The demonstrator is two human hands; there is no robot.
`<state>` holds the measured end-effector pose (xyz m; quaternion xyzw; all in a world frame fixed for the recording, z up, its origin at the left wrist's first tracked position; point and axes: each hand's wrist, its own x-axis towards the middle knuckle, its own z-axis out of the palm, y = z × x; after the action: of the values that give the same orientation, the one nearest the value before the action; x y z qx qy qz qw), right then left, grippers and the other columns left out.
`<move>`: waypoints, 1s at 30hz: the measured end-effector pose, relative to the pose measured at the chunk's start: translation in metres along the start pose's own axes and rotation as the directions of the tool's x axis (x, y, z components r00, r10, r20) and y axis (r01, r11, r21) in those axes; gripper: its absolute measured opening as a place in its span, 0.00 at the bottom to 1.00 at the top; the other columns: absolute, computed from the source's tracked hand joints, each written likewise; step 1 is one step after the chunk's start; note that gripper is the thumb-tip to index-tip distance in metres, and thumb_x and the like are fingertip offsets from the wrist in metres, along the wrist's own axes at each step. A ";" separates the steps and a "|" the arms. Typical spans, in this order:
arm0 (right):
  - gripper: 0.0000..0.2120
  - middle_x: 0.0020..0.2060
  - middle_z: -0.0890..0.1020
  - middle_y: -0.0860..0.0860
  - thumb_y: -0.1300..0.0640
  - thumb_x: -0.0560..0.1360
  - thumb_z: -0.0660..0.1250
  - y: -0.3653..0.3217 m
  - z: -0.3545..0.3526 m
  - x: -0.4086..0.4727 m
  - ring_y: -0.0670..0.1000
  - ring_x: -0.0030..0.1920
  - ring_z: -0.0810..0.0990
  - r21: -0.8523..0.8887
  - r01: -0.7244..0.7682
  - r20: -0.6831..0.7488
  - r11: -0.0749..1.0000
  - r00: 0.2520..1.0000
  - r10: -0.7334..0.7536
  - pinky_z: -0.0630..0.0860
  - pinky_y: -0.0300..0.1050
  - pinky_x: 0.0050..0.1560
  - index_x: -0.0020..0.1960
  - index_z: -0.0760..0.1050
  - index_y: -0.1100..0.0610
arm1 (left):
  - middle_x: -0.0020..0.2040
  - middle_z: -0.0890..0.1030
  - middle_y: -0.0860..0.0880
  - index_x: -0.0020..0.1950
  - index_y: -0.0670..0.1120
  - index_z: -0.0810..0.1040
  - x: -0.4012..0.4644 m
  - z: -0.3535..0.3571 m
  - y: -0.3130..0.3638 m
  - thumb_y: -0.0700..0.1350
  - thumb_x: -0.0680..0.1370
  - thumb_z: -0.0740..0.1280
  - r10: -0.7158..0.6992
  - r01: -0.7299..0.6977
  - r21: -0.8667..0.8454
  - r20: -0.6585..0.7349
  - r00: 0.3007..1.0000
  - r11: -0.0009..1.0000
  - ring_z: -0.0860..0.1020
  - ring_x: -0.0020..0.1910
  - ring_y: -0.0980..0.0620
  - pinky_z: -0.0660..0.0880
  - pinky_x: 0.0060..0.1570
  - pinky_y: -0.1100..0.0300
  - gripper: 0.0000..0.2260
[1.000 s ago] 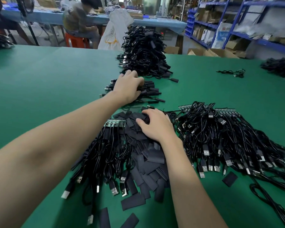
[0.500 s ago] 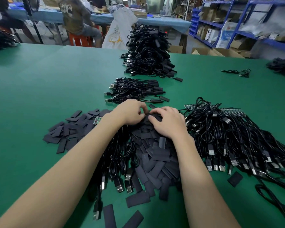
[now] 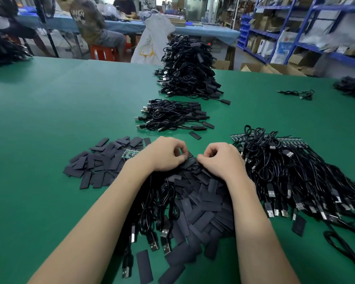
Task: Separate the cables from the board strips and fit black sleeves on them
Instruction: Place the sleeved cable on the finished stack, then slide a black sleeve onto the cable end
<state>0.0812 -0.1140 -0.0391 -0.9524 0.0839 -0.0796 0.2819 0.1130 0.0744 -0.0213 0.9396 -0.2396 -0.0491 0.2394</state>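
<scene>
A heap of flat black sleeves lies in front of me on the green table. My left hand and my right hand sit side by side at the heap's far edge, fingers curled. The left thumb and fingers pinch a black sleeve; what the right fingers hold is hidden. A green board strip with black USB cables lies under my left wrist. More sleeves are spread to the left. A large bundle of cables on board strips lies on the right.
Sleeved cables form a small pile and a tall pile further back. A loose cable lies at far right. Seated people work at a blue table behind. Blue shelves and cardboard boxes stand at back right.
My left hand came back from the small cable pile to the sleeve heap and met my right hand. Both hands then curled tighter, and the left now pinches a sleeve.
</scene>
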 end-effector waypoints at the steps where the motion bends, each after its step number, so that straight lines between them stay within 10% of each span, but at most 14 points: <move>1: 0.11 0.37 0.80 0.43 0.45 0.69 0.72 -0.001 -0.001 0.000 0.53 0.49 0.77 -0.003 -0.003 0.003 1.000 1.000 0.003 0.69 0.45 0.44 0.34 0.74 0.50 | 0.40 0.79 0.59 0.45 0.57 0.79 -0.001 -0.001 -0.001 0.47 0.79 0.68 -0.001 0.000 -0.024 -0.036 0.999 1.000 0.79 0.43 0.54 0.76 0.50 0.60 0.04; 8: 0.11 0.51 0.80 0.46 0.39 0.74 0.70 -0.017 -0.002 -0.001 0.54 0.59 0.75 -0.049 0.075 -0.016 0.996 0.997 -0.075 0.74 0.52 0.59 0.47 0.77 0.46 | 0.39 0.80 0.61 0.46 0.53 0.82 -0.002 -0.013 -0.017 0.46 0.80 0.68 -0.036 0.020 -0.086 -0.195 0.980 0.996 0.78 0.39 0.64 0.74 0.46 0.63 0.05; 19: 0.22 0.62 0.78 0.50 0.32 0.77 0.62 -0.055 0.024 -0.006 0.56 0.68 0.67 -0.197 0.350 0.247 0.916 0.922 -0.299 0.66 0.55 0.63 0.64 0.80 0.42 | 0.45 0.83 0.50 0.50 0.50 0.79 -0.009 -0.019 -0.029 0.40 0.80 0.60 -0.179 0.176 -0.039 -0.145 0.973 0.984 0.77 0.42 0.48 0.72 0.44 0.58 0.09; 30: 0.05 0.41 0.84 0.39 0.43 0.72 0.75 -0.061 0.020 -0.008 0.47 0.54 0.79 0.308 0.242 0.137 0.920 0.946 -0.295 0.76 0.47 0.56 0.45 0.81 0.43 | 0.24 0.69 0.48 0.28 0.45 0.70 -0.005 -0.018 -0.024 0.53 0.85 0.60 -0.165 0.155 -0.057 -0.287 0.944 0.986 0.67 0.27 0.50 0.62 0.27 0.66 0.25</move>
<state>0.0840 -0.0513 -0.0234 -0.9070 -0.0862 -0.0424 0.4099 0.1227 0.1030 -0.0172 0.9488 -0.1237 0.0663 0.2830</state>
